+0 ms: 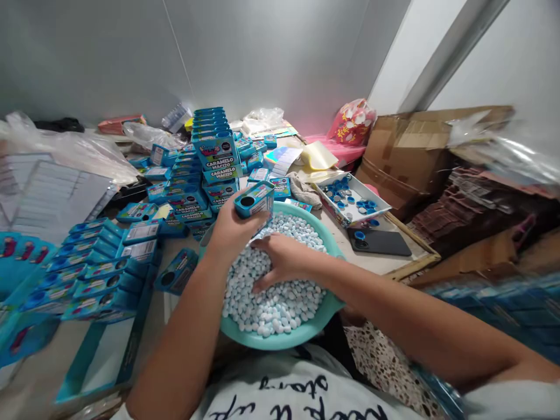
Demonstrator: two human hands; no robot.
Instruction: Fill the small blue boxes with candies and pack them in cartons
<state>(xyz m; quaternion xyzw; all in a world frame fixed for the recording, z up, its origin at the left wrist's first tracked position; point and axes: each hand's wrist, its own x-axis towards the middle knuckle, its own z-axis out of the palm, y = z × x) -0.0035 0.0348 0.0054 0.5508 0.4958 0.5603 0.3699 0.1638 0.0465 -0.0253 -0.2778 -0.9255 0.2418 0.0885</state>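
My left hand [231,228] is closed around a small blue candy box [254,200] with a round hole in its end, held over the far rim of a teal bowl [324,312]. The bowl is full of small pale blue and white candies [280,303]. My right hand [280,261] lies palm down on the candies with its fingers curled into them; whether it holds any is hidden.
Stacks of blue "Caramelo Macizo" boxes [216,157] stand behind the bowl and more boxes [100,262] lie at the left. A white tray of blue caps [352,201] and a black phone [378,242] sit to the right. Cardboard boxes [415,157] stand at the far right.
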